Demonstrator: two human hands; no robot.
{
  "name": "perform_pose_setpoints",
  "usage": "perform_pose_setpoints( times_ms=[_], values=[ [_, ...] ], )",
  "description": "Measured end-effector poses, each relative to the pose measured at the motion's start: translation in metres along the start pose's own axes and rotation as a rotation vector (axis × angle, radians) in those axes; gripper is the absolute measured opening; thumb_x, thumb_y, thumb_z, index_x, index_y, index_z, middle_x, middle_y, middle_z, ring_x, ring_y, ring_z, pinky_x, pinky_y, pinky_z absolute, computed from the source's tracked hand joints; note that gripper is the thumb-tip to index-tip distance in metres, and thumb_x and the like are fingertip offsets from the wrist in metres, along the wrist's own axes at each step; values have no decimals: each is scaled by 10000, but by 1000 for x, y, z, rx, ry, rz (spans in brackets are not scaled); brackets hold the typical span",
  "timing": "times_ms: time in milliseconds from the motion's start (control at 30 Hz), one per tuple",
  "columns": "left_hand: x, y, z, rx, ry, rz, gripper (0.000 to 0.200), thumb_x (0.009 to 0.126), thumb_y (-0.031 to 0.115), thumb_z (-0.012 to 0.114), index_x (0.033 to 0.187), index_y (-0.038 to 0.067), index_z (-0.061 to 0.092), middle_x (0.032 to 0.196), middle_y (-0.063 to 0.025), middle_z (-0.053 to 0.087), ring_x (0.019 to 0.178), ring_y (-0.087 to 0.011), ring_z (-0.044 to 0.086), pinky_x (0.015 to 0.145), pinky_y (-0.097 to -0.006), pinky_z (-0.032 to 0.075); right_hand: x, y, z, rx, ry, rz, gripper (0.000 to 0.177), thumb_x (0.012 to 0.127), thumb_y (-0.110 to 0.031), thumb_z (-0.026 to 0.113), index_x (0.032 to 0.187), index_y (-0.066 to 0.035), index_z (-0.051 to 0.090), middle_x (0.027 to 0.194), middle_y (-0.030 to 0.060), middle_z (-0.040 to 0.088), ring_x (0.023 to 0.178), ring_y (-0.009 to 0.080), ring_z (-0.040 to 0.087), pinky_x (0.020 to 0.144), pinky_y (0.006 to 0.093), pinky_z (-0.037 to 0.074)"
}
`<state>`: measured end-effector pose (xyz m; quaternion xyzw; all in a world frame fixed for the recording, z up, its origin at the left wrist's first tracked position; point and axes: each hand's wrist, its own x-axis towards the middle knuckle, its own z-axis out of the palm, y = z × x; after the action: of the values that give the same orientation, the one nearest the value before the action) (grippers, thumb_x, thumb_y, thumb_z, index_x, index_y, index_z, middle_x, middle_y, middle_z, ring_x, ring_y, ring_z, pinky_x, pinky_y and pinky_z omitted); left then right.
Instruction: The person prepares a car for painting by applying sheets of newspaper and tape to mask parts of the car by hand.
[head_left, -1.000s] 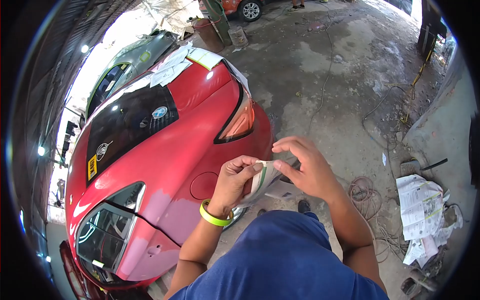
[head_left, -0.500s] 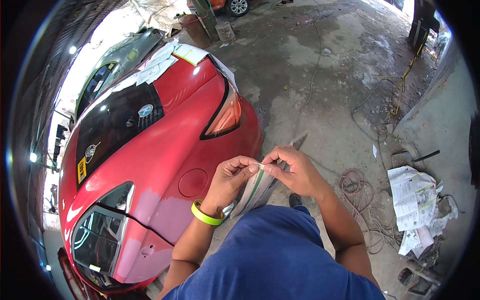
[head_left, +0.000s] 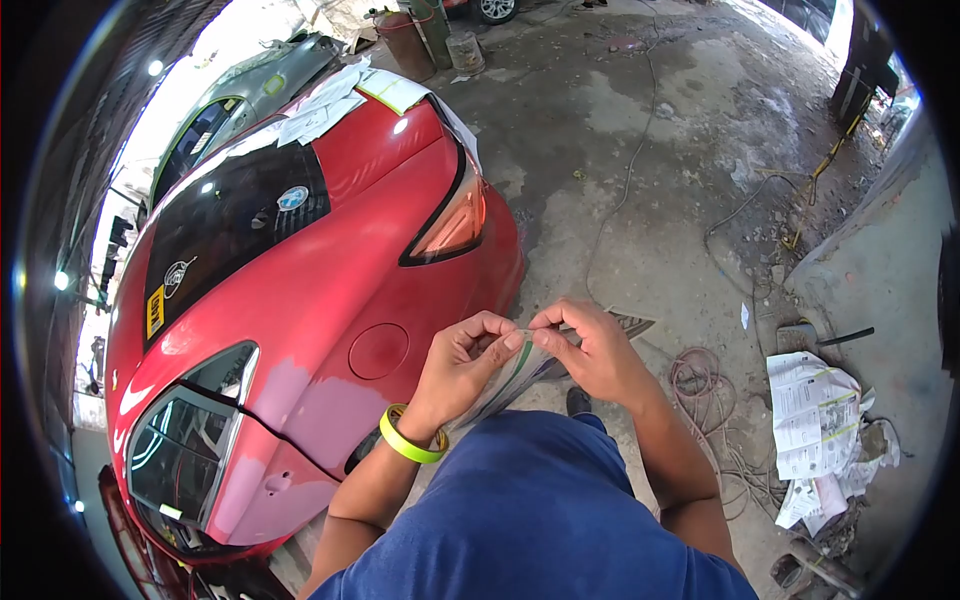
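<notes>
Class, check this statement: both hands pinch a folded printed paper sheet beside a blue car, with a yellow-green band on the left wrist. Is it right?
Not quite. The head view shows a red car, not a blue one. The rest holds: the left hand and right hand pinch the folded printed paper sheet, and the yellow-green band is on the left wrist.

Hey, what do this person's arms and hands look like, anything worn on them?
Both the left hand and the right hand are bare, no gloves. A neon yellow-green wristband circles the left wrist. Forearms are uncovered; the blue shirt has no sleeve reaching them.
</notes>
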<state>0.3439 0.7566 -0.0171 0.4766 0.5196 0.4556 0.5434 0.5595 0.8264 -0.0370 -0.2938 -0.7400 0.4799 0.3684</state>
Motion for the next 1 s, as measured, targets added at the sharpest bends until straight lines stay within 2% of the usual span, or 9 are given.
perform_pose_setpoints(
  times_ms=[67, 200, 300, 467, 600, 700, 800, 900, 1000],
  values=[
    [0, 0, 1, 19, 10, 2, 154, 1104, 167, 695, 1138, 18, 718, 939, 47, 675, 824, -9, 567, 714, -200, 456, -1, 0, 1, -9, 1, 29, 173, 1057, -188, 708, 1103, -21, 709, 1007, 136, 729, 968, 339, 694, 876, 441, 537],
    [0, 1, -3, -16, -13, -65, 140, 1102, 147, 695, 1139, 15, 719, 992, 41, 678, 870, -22, 550, 760, -212, 449, -2, 9, 2, -4, -13, -51, 161, 1048, -183, 719, 1106, -33, 714, 1018, 119, 731, 983, 336, 690, 878, 437, 538],
    [2, -9, -1, -92, -41, -42, 151, 1121, 157, 663, 1156, 17, 703, 1008, 39, 669, 886, -20, 550, 770, -211, 448, -1, 11, 1, 22, -27, -62, 151, 1041, -176, 726, 1102, -38, 714, 1023, 108, 735, 994, 330, 688, 888, 433, 538],
    [4, -15, 4, -338, -52, -68, 153, 1125, 178, 656, 1153, 33, 694, 1016, 24, 684, 890, -29, 582, 775, -217, 463, 3, 20, 4, 39, -33, -58, 144, 1030, -173, 740, 1080, -40, 715, 1029, 100, 748, 1014, 307, 686, 923, 424, 530],
    [8, -18, 1, -507, -79, -118, 131, 1118, 170, 665, 1147, 46, 695, 1027, 11, 707, 890, -46, 621, 782, -218, 488, 7, 32, 12, 113, 8, -87, 165, 1018, -167, 764, 1068, -20, 707, 998, 87, 742, 948, 251, 678, 878, 374, 525],
    [12, -27, -12, -568, -133, -176, 139, 1121, 153, 643, 1165, 31, 692, 1075, -17, 722, 926, -82, 660, 838, -244, 522, 9, 35, 15, 139, 1, -51, 182, 1027, -195, 761, 1083, -28, 715, 1005, 82, 749, 967, 254, 681, 890, 386, 526],
    [11, -26, -9, -524, -44, -187, 135, 1093, 143, 702, 1167, 32, 719, 1052, -5, 736, 926, -55, 650, 838, -232, 525, 8, 32, 16, 101, 30, 20, 205, 1039, -225, 751, 1110, -34, 731, 1014, 87, 761, 987, 275, 691, 904, 407, 537],
    [4, -13, -1, -234, 41, -64, 155, 1083, 132, 717, 1181, 13, 731, 1050, -9, 743, 926, -58, 657, 847, -241, 534, 3, 22, 17, 113, 69, 78, 201, 1043, -210, 750, 1115, -24, 732, 1008, 96, 760, 951, 254, 703, 857, 384, 549],
    [4, -10, -8, -186, 2, -75, 139, 1065, 78, 723, 1191, 20, 733, 1088, -18, 753, 989, -68, 674, 895, -245, 536, 2, 10, 16, 132, 80, 81, 182, 1047, -177, 742, 1118, -10, 732, 995, 108, 757, 913, 239, 718, 813, 358, 559]
  ],
)
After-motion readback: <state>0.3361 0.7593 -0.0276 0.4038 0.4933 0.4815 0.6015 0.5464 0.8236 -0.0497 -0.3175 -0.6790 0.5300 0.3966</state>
